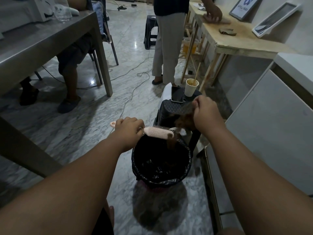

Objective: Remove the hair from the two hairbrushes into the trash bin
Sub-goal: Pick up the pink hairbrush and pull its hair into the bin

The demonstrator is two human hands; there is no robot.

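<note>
My left hand (129, 128) grips the handle of a pink hairbrush (158, 132), held level over the far rim of the trash bin (135, 160), which is lined with a black bag. My right hand (205, 111) is raised above the brush's tip and pinches a clump of brown hair (183, 122). A strand of that hair still trails from the brush's end down into the bin. A second hairbrush is not visible.
A dark plastic stool (171, 107) just behind the bin carries a phone (177, 94) and a paper cup (191, 87). A grey table (50, 43) stands left, a white cabinet (271, 116) right. One person sits at the table, another stands ahead. Cables cross the marble floor.
</note>
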